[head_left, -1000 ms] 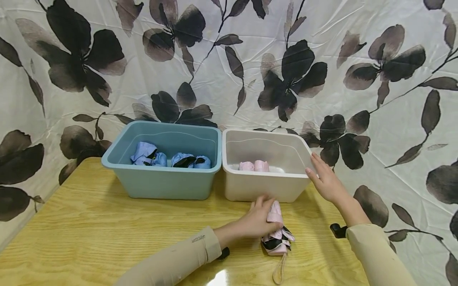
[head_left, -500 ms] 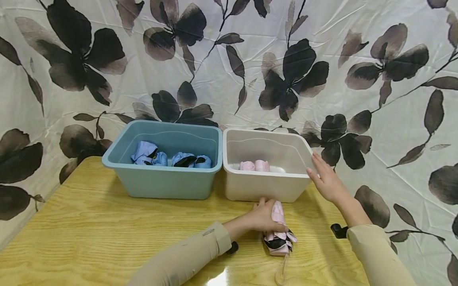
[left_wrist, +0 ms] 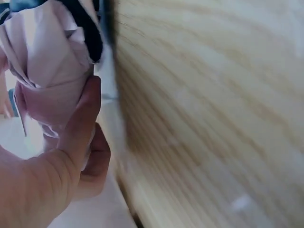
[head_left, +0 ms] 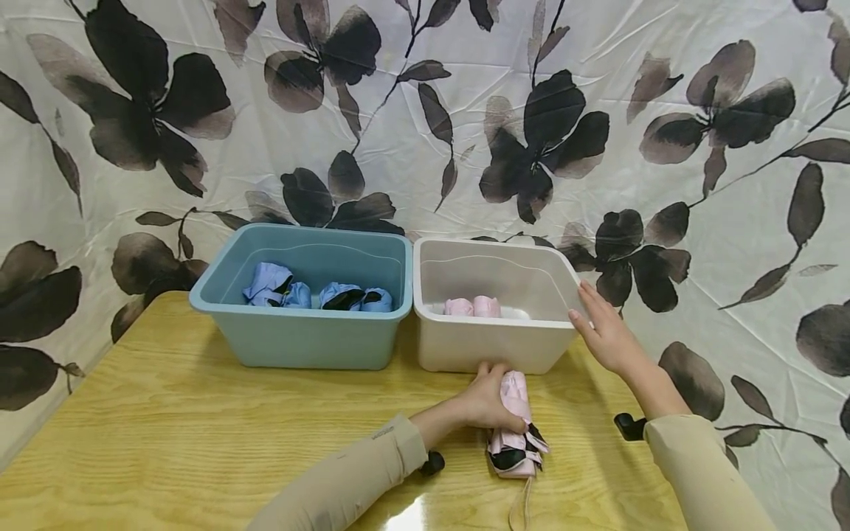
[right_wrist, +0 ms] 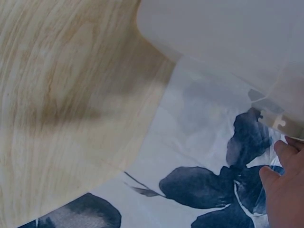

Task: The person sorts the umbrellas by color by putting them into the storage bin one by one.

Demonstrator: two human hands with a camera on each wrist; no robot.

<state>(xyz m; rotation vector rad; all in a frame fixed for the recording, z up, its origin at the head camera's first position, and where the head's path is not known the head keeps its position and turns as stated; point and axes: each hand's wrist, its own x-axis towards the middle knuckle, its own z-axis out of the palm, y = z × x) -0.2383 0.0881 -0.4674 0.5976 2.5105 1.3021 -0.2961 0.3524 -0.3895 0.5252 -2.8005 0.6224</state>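
My left hand (head_left: 486, 402) grips a folded pink umbrella (head_left: 515, 398) in front of the white bin. The umbrella has black parts showing near its lower end and a thin strap (head_left: 527, 501) trailing toward me. In the left wrist view, the thumb and fingers curl round the pink cloth (left_wrist: 52, 66). My right hand (head_left: 607, 335) rests with straight fingers against the right rim of the white bin (head_left: 491, 346). Inside that bin lie two rolled pink pieces (head_left: 486, 307). The right wrist view shows the hand (right_wrist: 287, 185) at its right edge, by the bin's rim.
A blue-green bin (head_left: 305, 339) stands left of the white one, holding several blue folded bundles (head_left: 268, 282) with black parts. Both bins sit toward the back of a wood-grain table (head_left: 199, 442). Behind hangs a flower-print cloth (head_left: 425, 133). A black object (head_left: 629, 427) shows by the right forearm.
My left hand has shifted slightly to the right along the umbrella, which has turned a little more upright in view. The right hand has stayed at the rim.
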